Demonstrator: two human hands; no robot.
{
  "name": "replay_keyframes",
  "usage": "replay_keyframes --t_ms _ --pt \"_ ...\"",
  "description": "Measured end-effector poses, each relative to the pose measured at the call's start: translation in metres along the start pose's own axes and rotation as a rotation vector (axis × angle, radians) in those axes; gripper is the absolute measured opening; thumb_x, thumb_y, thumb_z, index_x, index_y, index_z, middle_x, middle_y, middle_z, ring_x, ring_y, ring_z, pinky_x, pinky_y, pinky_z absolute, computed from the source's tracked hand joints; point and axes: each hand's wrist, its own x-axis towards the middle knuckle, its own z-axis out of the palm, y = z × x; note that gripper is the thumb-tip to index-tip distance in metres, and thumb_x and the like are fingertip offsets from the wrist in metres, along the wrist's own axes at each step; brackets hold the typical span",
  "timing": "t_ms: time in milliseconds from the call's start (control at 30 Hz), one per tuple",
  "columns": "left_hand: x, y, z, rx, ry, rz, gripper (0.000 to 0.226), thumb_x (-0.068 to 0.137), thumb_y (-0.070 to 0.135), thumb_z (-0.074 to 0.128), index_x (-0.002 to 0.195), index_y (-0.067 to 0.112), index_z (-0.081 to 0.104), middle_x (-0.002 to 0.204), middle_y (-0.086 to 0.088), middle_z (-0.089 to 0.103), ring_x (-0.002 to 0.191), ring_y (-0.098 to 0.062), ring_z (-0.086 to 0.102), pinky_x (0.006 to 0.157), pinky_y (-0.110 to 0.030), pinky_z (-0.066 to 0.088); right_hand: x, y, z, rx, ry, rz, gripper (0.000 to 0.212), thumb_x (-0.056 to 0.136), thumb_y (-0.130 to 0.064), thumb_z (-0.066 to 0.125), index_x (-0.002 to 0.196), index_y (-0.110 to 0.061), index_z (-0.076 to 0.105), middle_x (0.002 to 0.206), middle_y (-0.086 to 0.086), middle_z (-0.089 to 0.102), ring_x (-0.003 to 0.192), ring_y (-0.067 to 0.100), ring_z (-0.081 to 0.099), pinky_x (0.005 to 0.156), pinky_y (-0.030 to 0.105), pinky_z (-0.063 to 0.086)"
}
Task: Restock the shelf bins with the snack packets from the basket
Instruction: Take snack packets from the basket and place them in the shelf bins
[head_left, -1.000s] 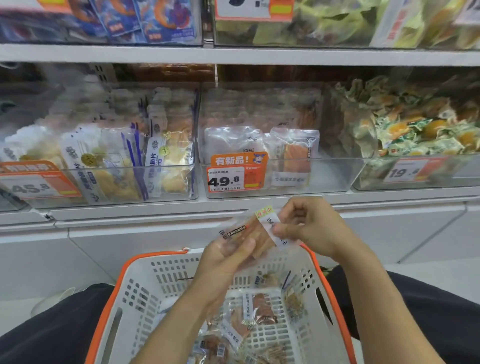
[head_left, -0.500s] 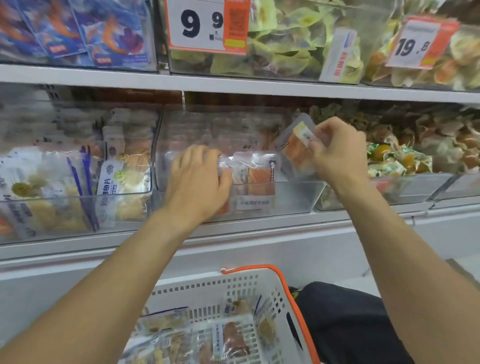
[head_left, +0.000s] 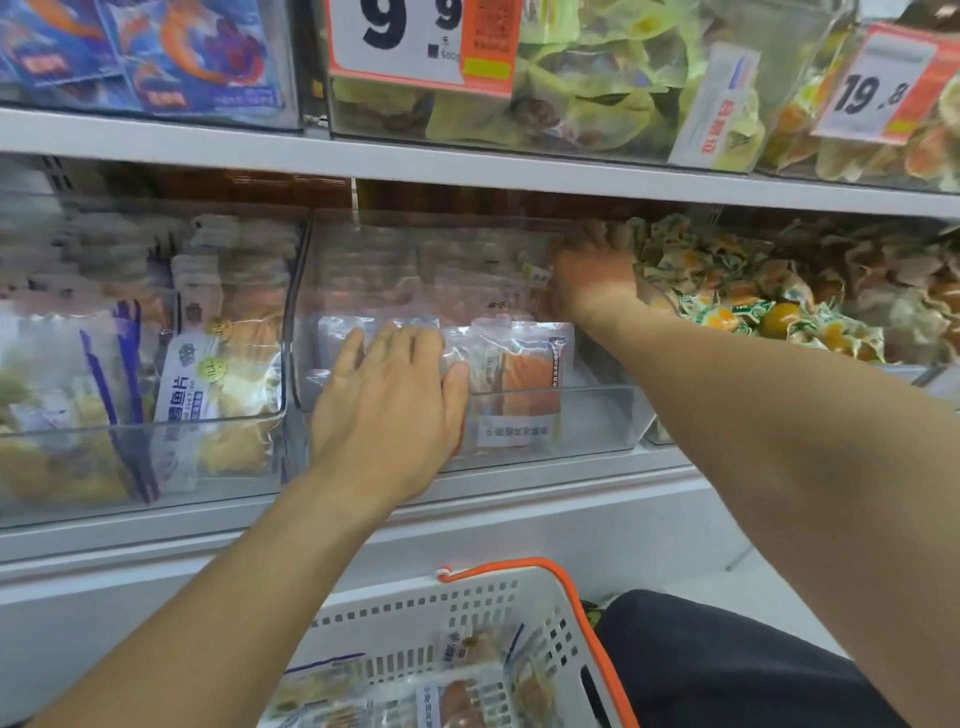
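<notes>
Shelf bin — both hands inside (right blurred).

You face two price tags overhead, three clear bins on the lower shelf, and one basket below.
</notes>
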Motion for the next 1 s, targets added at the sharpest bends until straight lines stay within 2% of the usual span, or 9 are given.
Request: replay_keyframes --t_ms 133,267,367,467,567,700,767,833,1000 --pt "0.003 0.000 0.003 0.005 -0.025 -0.008 0.048 0.099 0.041 0.024 0.114 0.012 0.060 0.116 -0.010 0.066 0.119 -0.031 0.057 0.112 -0.049 0.034 0.010 0.000 0.010 -0.047 0.063 -0.036 0.044 0.088 -0.016 0.060 0.132 -0.014 0.053 0.138 0.014 0.053 0.133 0.035 0.041 0.110 0.049 0.026" --pt "0.004 -0.001 0.002 -0.009 -0.047 -0.005 0.055 0.098 0.044 0.017 0.118 0.014 0.058 0.121 -0.007 0.064 0.124 -0.028 0.053 0.116 -0.047 0.028 0.005 0.001 -0.004 0.098 -0.026 -0.004 0.062 0.088 -0.014 0.067 0.144 -0.011 0.042 0.145 0.016 0.045 0.135 0.036 0.044 0.114 0.047 0.029" --pt "0.004 -0.001 0.000 -0.042 -0.049 -0.003 0.057 0.097 0.045 0.015 0.121 0.015 0.057 0.125 -0.004 0.063 0.127 -0.025 0.051 0.118 -0.044 0.024 -0.017 0.010 -0.025 0.197 -0.025 0.040 0.043 0.092 0.007 0.052 0.134 -0.002 0.052 0.133 0.022 0.056 0.120 0.040 0.057 0.100 0.046 0.045" --pt "0.006 -0.002 -0.002 -0.119 -0.030 -0.023 0.048 0.100 0.045 0.023 0.120 0.017 0.056 0.124 -0.004 0.063 0.123 -0.023 0.052 0.117 -0.042 0.023 -0.056 0.025 -0.043 0.423 0.138 0.085 0.028 0.094 0.002 0.052 0.118 -0.004 0.063 0.115 0.019 0.065 0.102 0.039 0.063 0.087 0.046 0.052" --pt "0.007 0.000 -0.006 -0.273 0.112 -0.046 0.030 0.097 0.036 0.049 0.115 0.014 0.058 0.117 -0.005 0.062 0.114 -0.027 0.053 0.107 -0.037 0.028 -0.106 0.031 -0.058 0.719 0.285 0.074 0.008 0.092 -0.012 0.063 0.099 -0.015 0.067 0.097 0.002 0.067 0.086 0.017 0.062 0.081 0.035 0.054" --pt "-0.014 0.009 -0.019 -0.412 0.534 0.125 0.010 0.086 0.013 0.062 0.093 0.008 0.060 0.099 -0.008 0.059 0.100 -0.026 0.052 0.088 -0.034 0.035 -0.184 0.005 -0.062 1.035 0.260 -0.021 0.009 0.089 -0.008 0.069 0.087 -0.016 0.065 0.079 -0.010 0.064 0.070 0.005 0.060 0.062 0.013 0.047" --pt "-0.036 0.015 -0.013 -0.482 0.593 0.194 0.003 0.085 0.007 0.062 0.087 0.007 0.060 0.087 -0.005 0.060 0.085 -0.025 0.053 0.077 -0.034 0.038 -0.215 -0.017 -0.049 1.108 0.153 -0.100 0.010 0.088 -0.007 0.069 0.086 -0.016 0.065 0.077 -0.013 0.063 0.067 0.008 0.061 0.060 0.013 0.046" --pt "-0.067 0.017 0.009 -0.609 0.468 0.122 0.001 0.087 0.010 0.059 0.087 0.011 0.059 0.080 0.001 0.058 0.074 -0.020 0.052 0.067 -0.034 0.042 -0.235 -0.044 -0.027 1.120 -0.076 -0.176 0.011 0.087 -0.012 0.066 0.085 -0.022 0.063 0.076 -0.014 0.062 0.065 0.008 0.060 0.061 0.018 0.047" --pt "-0.191 0.009 0.108 -0.684 -0.280 -0.305 0.010 0.094 0.016 0.057 0.102 0.020 0.054 0.094 0.005 0.056 0.080 -0.018 0.059 0.069 -0.034 0.046 -0.286 -0.128 0.042 0.945 -0.887 -0.288 0.009 0.091 -0.025 0.068 0.088 -0.017 0.069 0.091 0.001 0.071 0.076 0.011 0.060 0.074 0.028 0.049"
